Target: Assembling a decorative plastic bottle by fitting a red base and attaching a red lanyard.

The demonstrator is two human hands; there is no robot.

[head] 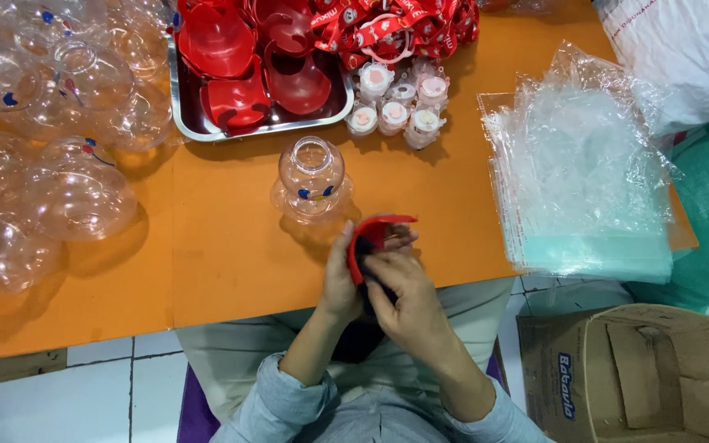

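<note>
One red plastic handle piece (377, 230) is being pinched between left hand (340, 283) and right hand (404, 287); clear bottle (312, 176) standing unfitted on bench (223, 254); many bottles (51, 148) remaining.

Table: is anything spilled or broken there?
Nothing looks spilled or broken. The clear bottle stands upright alone on the orange table, red parts lie heaped in the metal tray, and both hands hold a red piece.

Bottle (312, 176) stands before tray (180, 107), bags (576, 180) to its right.
</note>
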